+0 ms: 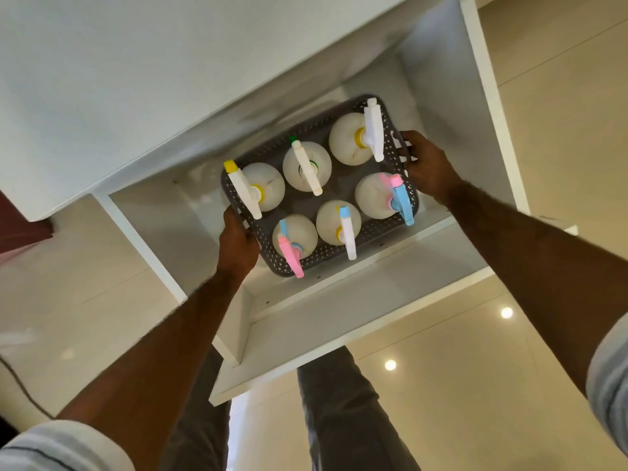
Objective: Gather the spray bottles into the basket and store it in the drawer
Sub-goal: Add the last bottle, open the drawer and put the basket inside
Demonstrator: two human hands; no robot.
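1. Grey perforated plastic basket (368,248) holds six white spray bottles (307,166) standing upright in two rows of three, with yellow, green, pink and blue bits on the sprayer heads.
2. Basket sits within the open white drawer (339,321), though I can't tell if it's resting on the bottom.
3. Left hand (238,244) has its grip curled round the near-left rim.
4. Right hand (428,166) grips the handle at the opposite end.
5. Glossy beige tiled floor (475,385) lies below, and grey trouser legs (339,402) too.

No readable text, labels, brands or numbers on anything in view.
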